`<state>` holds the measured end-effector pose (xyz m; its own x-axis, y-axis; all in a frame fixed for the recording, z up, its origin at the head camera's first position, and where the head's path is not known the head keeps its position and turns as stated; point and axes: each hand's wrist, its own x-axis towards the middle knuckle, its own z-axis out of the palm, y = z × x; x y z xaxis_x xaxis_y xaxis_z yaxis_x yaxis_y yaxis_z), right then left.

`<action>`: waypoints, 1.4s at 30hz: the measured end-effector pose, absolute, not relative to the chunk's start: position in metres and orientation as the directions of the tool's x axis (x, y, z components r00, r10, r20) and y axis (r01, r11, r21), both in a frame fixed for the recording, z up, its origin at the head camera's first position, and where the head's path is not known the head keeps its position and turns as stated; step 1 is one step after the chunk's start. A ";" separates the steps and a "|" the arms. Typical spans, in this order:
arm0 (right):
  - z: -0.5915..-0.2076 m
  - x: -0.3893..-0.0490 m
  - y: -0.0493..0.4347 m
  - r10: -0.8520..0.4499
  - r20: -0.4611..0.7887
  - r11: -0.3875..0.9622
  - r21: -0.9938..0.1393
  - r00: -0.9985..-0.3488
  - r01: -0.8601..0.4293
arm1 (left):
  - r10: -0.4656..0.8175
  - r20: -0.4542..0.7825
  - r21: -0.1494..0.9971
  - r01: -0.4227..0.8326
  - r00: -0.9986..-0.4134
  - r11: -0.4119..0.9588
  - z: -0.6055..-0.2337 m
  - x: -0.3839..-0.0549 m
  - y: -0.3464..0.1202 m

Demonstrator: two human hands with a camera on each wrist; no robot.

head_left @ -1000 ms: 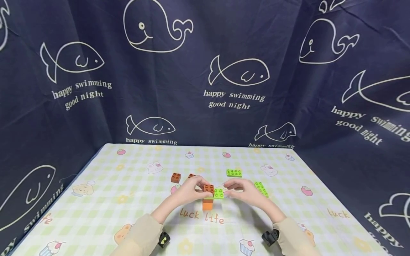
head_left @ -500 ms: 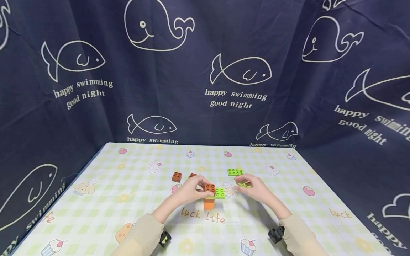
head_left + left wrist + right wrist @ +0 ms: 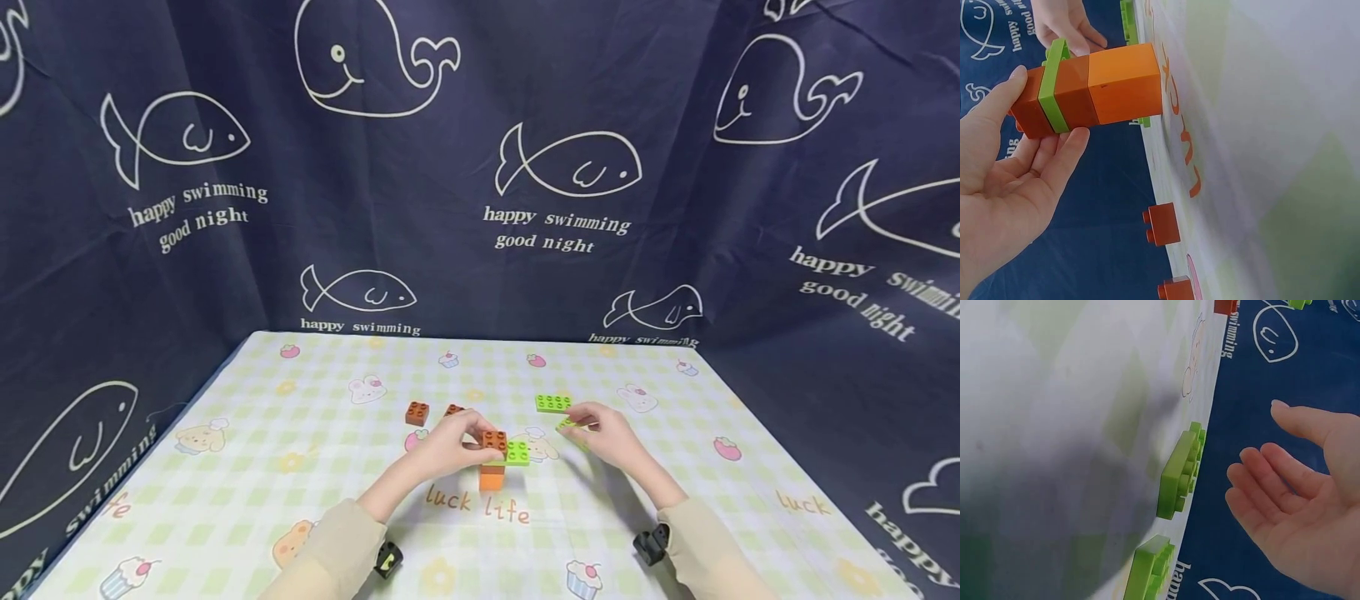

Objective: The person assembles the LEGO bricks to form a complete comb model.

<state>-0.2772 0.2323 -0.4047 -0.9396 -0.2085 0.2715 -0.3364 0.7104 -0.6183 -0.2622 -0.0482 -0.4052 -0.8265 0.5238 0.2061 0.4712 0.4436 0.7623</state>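
My left hand point(image 3: 450, 444) holds the top of a small stack of toy building bricks, thumb and fingers on either side. In the left wrist view, the stack has an orange brick point(image 3: 1125, 84) at the bottom, then a brown brick point(image 3: 1075, 92), a thin green brick point(image 3: 1052, 94) and a brown brick point(image 3: 1030, 103) on top. The green brick juts out to the right. My right hand point(image 3: 611, 435) hovers over a thin green brick point(image 3: 1179, 475) and partly hides it in the head view. Its fingers are apart and nothing is between them.
Another thin green brick point(image 3: 553, 404) lies farther back, near the right hand. Two brown bricks lie behind the left hand: one brown brick point(image 3: 417, 413) in full view, the other brown brick point(image 3: 453, 410) partly hidden. A checked cloth point(image 3: 337, 475) covers the table.
The right hand has moved away from the stack, rightward to above the nearer loose green brick. The left hand keeps its hold on the stack. The head view has shifted slightly.
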 end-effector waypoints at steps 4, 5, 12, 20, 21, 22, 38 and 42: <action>-0.404 -0.279 0.234 -0.186 0.249 0.742 -0.599 -0.950 -0.302 | 0.518 0.203 0.763 0.466 -0.831 0.449 -0.406 -0.262 -0.048; -0.404 -0.279 0.234 -0.183 0.244 0.745 -0.597 -0.952 -0.296 | 0.516 0.202 0.763 0.464 -0.833 0.450 -0.406 -0.262 -0.048; -0.407 -0.283 0.238 -0.164 0.235 0.769 -0.577 -0.958 -0.273 | 0.512 0.200 0.760 0.462 -0.835 0.456 -0.406 -0.262 -0.049; -0.411 -0.286 0.241 -0.122 0.208 0.802 -0.555 -0.970 -0.220 | 0.507 0.194 0.759 0.456 -0.840 0.465 -0.405 -0.262 -0.048; -0.412 -0.286 0.241 -0.115 0.204 0.807 -0.552 -0.972 -0.211 | 0.506 0.193 0.759 0.454 -0.841 0.466 -0.405 -0.262 -0.048; -0.413 -0.286 0.241 -0.107 0.200 0.810 -0.550 -0.974 -0.202 | 0.504 0.191 0.760 0.452 -0.842 0.467 -0.405 -0.262 -0.048; -0.418 -0.287 0.239 -0.115 0.113 0.839 -0.521 -0.987 -0.157 | 0.495 0.180 0.768 0.435 -0.850 0.470 -0.405 -0.260 -0.048; -0.421 -0.288 0.239 -0.122 0.085 0.851 -0.504 -0.989 -0.148 | 0.496 0.175 0.764 0.435 -0.850 0.476 -0.404 -0.260 -0.048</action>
